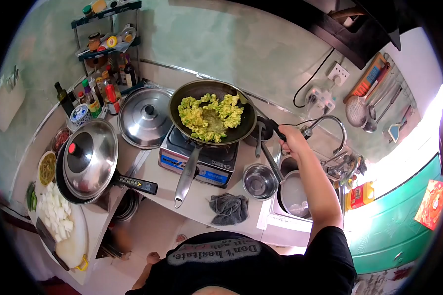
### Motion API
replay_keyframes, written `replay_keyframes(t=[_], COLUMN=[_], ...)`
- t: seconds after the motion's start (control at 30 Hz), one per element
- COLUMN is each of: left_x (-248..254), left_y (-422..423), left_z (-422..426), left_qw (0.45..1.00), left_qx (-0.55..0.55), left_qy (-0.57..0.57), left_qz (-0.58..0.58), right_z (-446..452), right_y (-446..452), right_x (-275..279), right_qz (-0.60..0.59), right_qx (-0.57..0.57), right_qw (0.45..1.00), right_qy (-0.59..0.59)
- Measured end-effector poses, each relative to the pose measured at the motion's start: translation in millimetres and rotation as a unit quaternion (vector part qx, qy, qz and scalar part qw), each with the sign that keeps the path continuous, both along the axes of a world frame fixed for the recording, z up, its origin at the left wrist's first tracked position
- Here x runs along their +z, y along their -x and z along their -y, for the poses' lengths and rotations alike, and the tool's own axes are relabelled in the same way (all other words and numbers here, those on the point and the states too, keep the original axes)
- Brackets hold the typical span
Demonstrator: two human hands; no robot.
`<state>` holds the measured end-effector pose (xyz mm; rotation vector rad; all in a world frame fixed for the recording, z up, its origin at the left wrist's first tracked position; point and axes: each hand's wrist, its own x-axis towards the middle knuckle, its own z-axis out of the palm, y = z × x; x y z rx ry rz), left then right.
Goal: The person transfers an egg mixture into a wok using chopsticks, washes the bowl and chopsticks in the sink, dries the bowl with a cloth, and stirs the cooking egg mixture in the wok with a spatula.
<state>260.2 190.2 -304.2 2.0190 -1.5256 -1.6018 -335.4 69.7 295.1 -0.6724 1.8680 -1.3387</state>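
My right hand (294, 140) is closed around the black handle of a spatula (243, 99), whose blade end rests inside the far right rim of a wok (184, 98). In the wok lies yellow-green scrambled egg (197, 118), spread in a rough ring. The wok sits tilted on a portable gas stove (197, 164); its silver handle points toward my body. Low beside my black shirt, what looks like my left hand (153, 258) hangs down, small and away from the counter; its fingers cannot be made out.
A lidded pan (91, 160) stands left, near a cutting board (79, 243) with chopped white pieces (56, 211) and a knife (51, 243). A loose lid (149, 123) lies beside the stove. Right are a steel bowl (260, 182), a grey cloth (229, 208) and a sink with faucet (342, 135).
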Motion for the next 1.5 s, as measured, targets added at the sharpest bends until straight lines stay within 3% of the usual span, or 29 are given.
replay_keyframes(t=[0.07,0.2,0.3,0.43,0.47,0.6,0.7,0.73,0.77,0.87,0.93,1.0,1.13,1.23,1.3,1.37,1.5], left_x=[39.6,58.1,63.7,78.1,82.6,50.6,-11.2,-13.5,-4.1,-2.1,-20.7,-2.6,51.1,55.3,43.6,30.5,21.0], left_y=[20.7,24.6,29.3,34.0,35.3,22.5,-0.3,-2.7,1.1,1.7,1.7,11.8,32.4,30.0,25.6,19.2,12.0], left_z=[-1.4,3.5,9.4,13.5,14.2,1.9,-12.5,-15.3,-12.9,-8.7,-16.0,-13.3,0.5,1.3,-0.8,-6.5,-14.5], left_qw=[0.989,0.986,0.983,0.978,0.977,0.979,0.996,0.998,0.984,0.842,0.943,0.982,0.965,0.962,0.963,0.975,0.989], left_qx=[0.122,0.146,0.16,0.184,0.188,0.182,0.084,0.033,0.083,0.221,0.176,0.155,0.228,0.236,0.231,0.201,0.142], left_qy=[-0.036,-0.069,-0.084,-0.097,-0.099,-0.091,-0.018,0.018,-0.029,-0.165,-0.073,-0.049,-0.103,-0.115,-0.123,-0.092,-0.038], left_qz=[0.069,0.041,0.022,-0.006,-0.008,-0.02,-0.018,-0.043,-0.154,-0.464,-0.274,-0.091,-0.078,-0.072,-0.067,-0.031,0.035], right_z=[-1.6,18.2,29.3,29.9,24.9,-3.0,-11.2,-10.3,-8.6,7.3,24.4,44.0,70.7,77.0,77.5,72.6,54.6], right_y=[0.5,2.5,-12.9,-10.4,-10.0,-2.3,-10.9,-12.2,-13.1,-4.7,2.7,-8.5,-35.6,-37.9,-31.8,-25.3,-25.2], right_x=[-3.8,-24.0,-17.9,-18.0,-11.6,25.5,56.0,61.4,65.9,57.8,31.6,-0.5,-41.4,-42.9,-59.6,-66.4,-57.3], right_qz=[-0.059,-0.195,-0.132,-0.136,-0.211,-0.369,-0.39,-0.39,-0.399,-0.4,-0.342,-0.263,-0.156,-0.124,-0.169,-0.29,-0.327], right_qx=[0.021,0.068,0.069,0.082,0.111,0.199,0.235,0.235,0.248,0.279,0.3,0.286,0.227,0.232,0.224,0.221,0.179], right_qw=[0.998,0.977,0.986,0.986,0.97,0.904,0.883,0.883,0.871,0.856,0.877,0.914,0.957,0.955,0.955,0.93,0.927], right_qy=[-0.012,-0.047,-0.07,-0.051,-0.054,-0.082,-0.117,-0.117,-0.143,-0.171,-0.155,-0.119,-0.087,-0.139,-0.099,-0.033,-0.035])
